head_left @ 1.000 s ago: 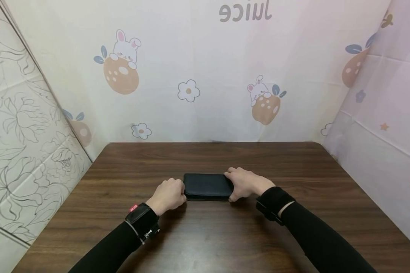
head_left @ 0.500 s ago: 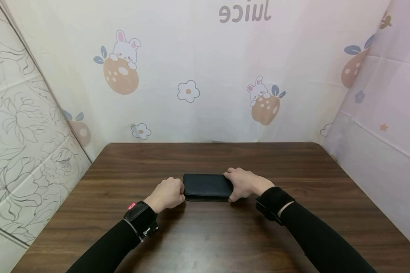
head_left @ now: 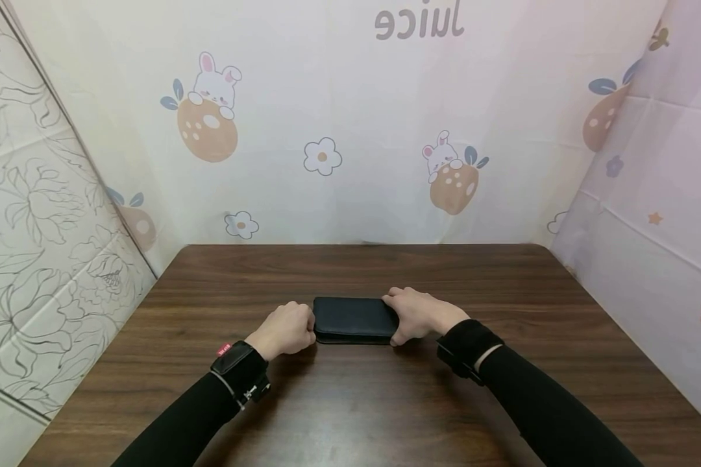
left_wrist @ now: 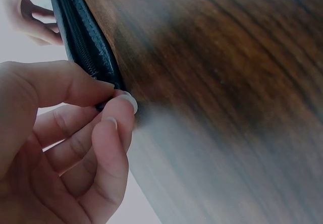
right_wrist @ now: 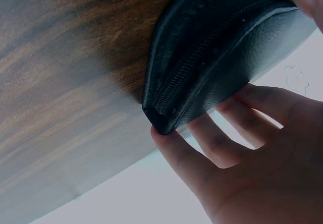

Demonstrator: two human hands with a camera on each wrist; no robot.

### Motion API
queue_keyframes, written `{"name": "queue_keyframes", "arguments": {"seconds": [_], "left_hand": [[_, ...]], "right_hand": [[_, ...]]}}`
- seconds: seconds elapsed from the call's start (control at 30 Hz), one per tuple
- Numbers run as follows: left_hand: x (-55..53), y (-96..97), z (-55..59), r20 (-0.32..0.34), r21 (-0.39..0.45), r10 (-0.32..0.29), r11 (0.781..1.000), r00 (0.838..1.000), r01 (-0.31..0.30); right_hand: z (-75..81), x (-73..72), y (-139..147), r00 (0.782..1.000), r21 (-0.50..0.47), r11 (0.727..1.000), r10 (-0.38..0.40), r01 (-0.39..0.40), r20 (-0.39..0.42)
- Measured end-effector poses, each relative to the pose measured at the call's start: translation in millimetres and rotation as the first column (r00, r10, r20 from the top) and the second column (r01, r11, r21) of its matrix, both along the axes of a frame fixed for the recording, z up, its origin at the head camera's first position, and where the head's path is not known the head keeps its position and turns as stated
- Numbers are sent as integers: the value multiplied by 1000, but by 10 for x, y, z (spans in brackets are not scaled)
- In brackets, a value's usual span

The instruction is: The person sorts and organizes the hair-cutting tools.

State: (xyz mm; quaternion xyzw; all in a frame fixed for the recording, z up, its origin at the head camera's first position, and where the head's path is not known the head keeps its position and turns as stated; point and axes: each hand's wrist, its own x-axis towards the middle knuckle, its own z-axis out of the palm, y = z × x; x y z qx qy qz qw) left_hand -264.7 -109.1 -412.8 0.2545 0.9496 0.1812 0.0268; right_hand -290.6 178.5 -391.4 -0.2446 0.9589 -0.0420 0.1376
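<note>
A black zip wallet (head_left: pixel 353 318) lies flat at the middle of the table, its long side towards me. My left hand (head_left: pixel 284 329) is at its left end, fingers curled in. In the left wrist view, thumb (left_wrist: pixel 88 85) and fingertips pinch at the end corner, beside the zipper (left_wrist: pixel 83 50); the small part between them is mostly hidden. My right hand (head_left: pixel 419 313) grips the right end, thumb at the near corner and fingers at the far one. Teeth of the closed-looking zipper (right_wrist: pixel 189 65) run round that end in the right wrist view.
The dark wood-grain table (head_left: pixel 350 415) extends around the wallet. Behind it hangs a pale curtain (head_left: pixel 380 194) printed with rabbits and flowers. A panel with line-drawn flowers (head_left: pixel 41 259) borders the left, and another patterned curtain (head_left: pixel 654 214) the right. Both wrists wear black straps (head_left: pixel 468 350).
My left wrist has shifted slightly up and left in the head view, with the fingers still at the wallet's left end. The right hand and the wallet stay nearly still.
</note>
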Motion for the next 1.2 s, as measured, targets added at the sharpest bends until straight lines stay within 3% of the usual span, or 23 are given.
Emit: {"name": "queue_keyframes", "arguments": {"seconds": [0.37, 0.9, 1.2], "left_hand": [[-39, -22, -2, 1, -12, 24, 1000, 1000, -24], [-94, -20, -12, -53, -58, 33, 998, 998, -36], [-101, -28, -29, -62, -44, 29, 999, 998, -32]], "right_hand": [[13, -8, 10, 1000, 1, 1000, 15, -15, 3], [-7, -9, 20, 1000, -10, 1000, 9, -9, 12], [-2, -17, 24, 1000, 0, 1000, 0, 0, 17]]}}
